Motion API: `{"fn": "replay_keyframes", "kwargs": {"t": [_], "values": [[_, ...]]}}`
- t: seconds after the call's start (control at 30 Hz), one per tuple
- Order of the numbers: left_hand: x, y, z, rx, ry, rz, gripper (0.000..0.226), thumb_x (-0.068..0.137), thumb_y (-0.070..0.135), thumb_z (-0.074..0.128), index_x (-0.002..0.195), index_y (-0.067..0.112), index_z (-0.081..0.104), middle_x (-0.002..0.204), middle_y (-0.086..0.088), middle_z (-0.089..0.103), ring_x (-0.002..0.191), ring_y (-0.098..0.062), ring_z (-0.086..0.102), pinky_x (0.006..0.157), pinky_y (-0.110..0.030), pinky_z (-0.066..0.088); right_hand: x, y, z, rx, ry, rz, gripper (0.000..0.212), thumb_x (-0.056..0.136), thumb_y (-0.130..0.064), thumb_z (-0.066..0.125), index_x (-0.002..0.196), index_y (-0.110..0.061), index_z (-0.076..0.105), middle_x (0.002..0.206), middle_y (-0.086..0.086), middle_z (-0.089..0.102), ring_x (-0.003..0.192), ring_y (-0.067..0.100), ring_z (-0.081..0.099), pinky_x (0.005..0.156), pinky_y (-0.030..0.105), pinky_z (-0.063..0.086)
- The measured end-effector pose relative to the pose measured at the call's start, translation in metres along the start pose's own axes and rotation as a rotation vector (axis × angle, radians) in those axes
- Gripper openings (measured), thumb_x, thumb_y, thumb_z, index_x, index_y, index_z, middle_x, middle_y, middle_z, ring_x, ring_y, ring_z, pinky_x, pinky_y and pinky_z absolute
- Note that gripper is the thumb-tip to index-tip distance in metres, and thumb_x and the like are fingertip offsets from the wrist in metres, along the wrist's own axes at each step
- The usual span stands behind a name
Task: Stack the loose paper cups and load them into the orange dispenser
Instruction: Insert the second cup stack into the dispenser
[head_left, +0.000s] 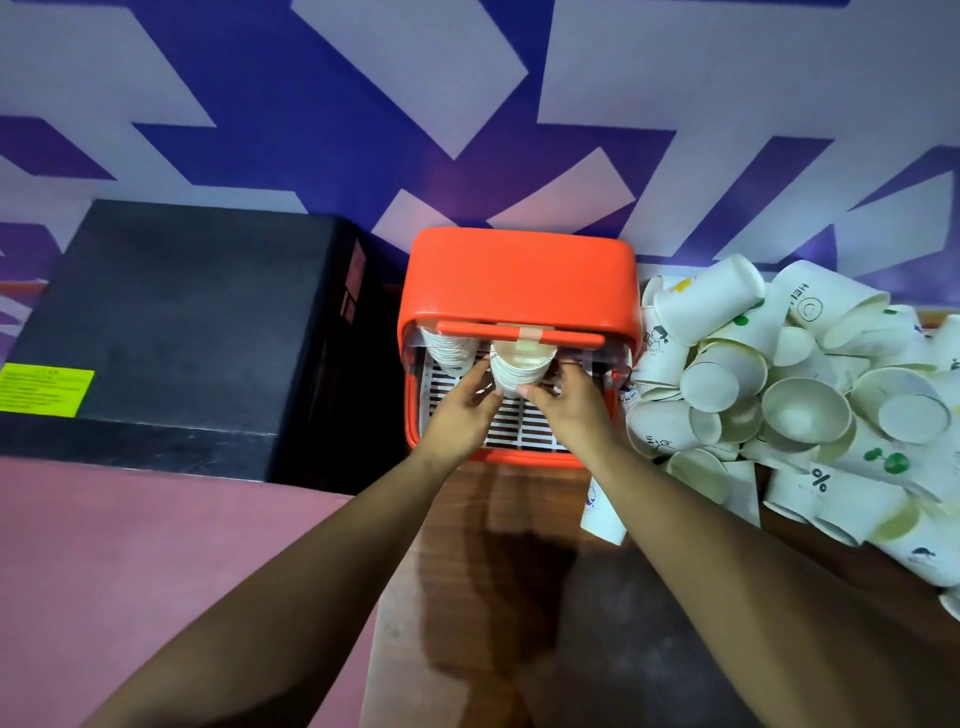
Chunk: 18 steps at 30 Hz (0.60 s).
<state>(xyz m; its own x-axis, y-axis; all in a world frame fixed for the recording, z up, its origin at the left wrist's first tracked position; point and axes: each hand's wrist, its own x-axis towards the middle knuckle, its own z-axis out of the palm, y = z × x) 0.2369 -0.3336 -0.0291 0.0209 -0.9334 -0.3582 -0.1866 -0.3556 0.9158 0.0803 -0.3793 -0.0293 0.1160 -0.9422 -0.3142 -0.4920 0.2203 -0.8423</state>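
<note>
- The left hand (462, 415) and right hand (571, 405) are reaching into the open front of the orange dispenser (519, 280), which is standing on the wooden table (493, 571) against the patterned wall (467, 104).
- Both hands are holding a stack of cups (519, 366) between them, just under the dispenser's orange bar (571, 339) and above its white slotted tray (511, 421).
- The left hand's fingers are curling, slightly apart, against the stack's left side.
- The right hand's thumb is pressing on the stack's near end, and its fingers are wrapping round the right side.
- A second stack (449, 351) is hanging inside the dispenser, just left of the held one.
- The loose cups (779, 405) are lying in a jumbled pile on the table, right of the dispenser and touching its side.
- A single cup (600, 512) is lying on the table, partly hidden under the right forearm.
- A black box (182, 322) with a yellow label (47, 389) is sitting left of the dispenser.
</note>
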Motion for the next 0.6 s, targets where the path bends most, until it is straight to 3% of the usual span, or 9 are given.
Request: {"fn": "replay_keyframes", "kwargs": {"t": [0.1, 0.17, 0.27, 0.33, 0.5, 0.6], "values": [[0.001, 0.001, 0.0, 0.018, -0.003, -0.001, 0.044, 0.102, 0.015, 0.051, 0.137, 0.041, 0.045, 0.129, 0.029, 0.055, 0.122, 0.012, 0.05, 0.11, -0.022, 0.035, 0.008, 0.004, 0.002, -0.025, -0.011, 0.012, 0.045, 0.075, -0.041, 0.072, 0.113, -0.019, 0.062, 0.107, -0.005, 0.072, 0.101, 0.012, 0.067, 0.093, 0.04, 0.052], [0.004, -0.002, 0.0, 0.041, -0.006, -0.031, 0.046, 0.103, 0.016, 0.05, 0.14, 0.041, 0.041, 0.134, 0.028, 0.051, 0.125, 0.005, 0.049, 0.112, -0.026, 0.035, 0.013, 0.005, 0.003, -0.064, -0.016, 0.028, 0.047, 0.073, -0.048, 0.067, 0.11, -0.019, 0.063, 0.105, -0.004, 0.073, 0.1, 0.015, 0.067, 0.093, 0.043, 0.052], [0.009, -0.005, 0.001, 0.097, 0.012, -0.061, 0.056, 0.096, 0.028, 0.049, 0.15, 0.033, 0.036, 0.144, 0.014, 0.052, 0.129, -0.006, 0.053, 0.103, -0.031, 0.047, 0.016, -0.001, 0.002, -0.143, 0.01, 0.009, 0.036, 0.084, -0.038, 0.07, 0.11, -0.013, 0.064, 0.105, 0.004, 0.072, 0.1, 0.024, 0.065, 0.091, 0.04, 0.051], [0.012, -0.004, 0.002, 0.131, 0.036, -0.059, 0.055, 0.097, 0.024, 0.048, 0.15, 0.031, 0.036, 0.142, 0.009, 0.054, 0.126, -0.009, 0.055, 0.093, -0.026, 0.048, 0.019, -0.001, 0.003, -0.166, 0.019, -0.016, 0.036, 0.086, -0.034, 0.07, 0.114, -0.012, 0.063, 0.109, 0.007, 0.071, 0.105, 0.026, 0.063, 0.092, 0.038, 0.049], [0.017, -0.002, 0.003, 0.178, 0.079, -0.061, 0.053, 0.1, 0.017, 0.047, 0.151, 0.023, 0.034, 0.143, 0.004, 0.052, 0.121, -0.013, 0.056, 0.09, -0.025, 0.044, 0.021, -0.002, 0.004, -0.206, 0.005, -0.012, 0.039, 0.088, -0.039, 0.066, 0.117, -0.015, 0.061, 0.111, 0.007, 0.071, 0.106, 0.029, 0.064, 0.093, 0.041, 0.05], [0.012, -0.001, 0.002, 0.177, 0.06, -0.048, 0.055, 0.1, 0.015, 0.048, 0.153, 0.02, 0.032, 0.144, 0.003, 0.051, 0.127, -0.013, 0.052, 0.101, -0.03, 0.045, 0.014, -0.006, -0.001, -0.219, -0.006, -0.016, 0.039, 0.089, -0.035, 0.067, 0.118, -0.01, 0.06, 0.113, 0.008, 0.069, 0.107, 0.028, 0.062, 0.089, 0.031, 0.046]]}}
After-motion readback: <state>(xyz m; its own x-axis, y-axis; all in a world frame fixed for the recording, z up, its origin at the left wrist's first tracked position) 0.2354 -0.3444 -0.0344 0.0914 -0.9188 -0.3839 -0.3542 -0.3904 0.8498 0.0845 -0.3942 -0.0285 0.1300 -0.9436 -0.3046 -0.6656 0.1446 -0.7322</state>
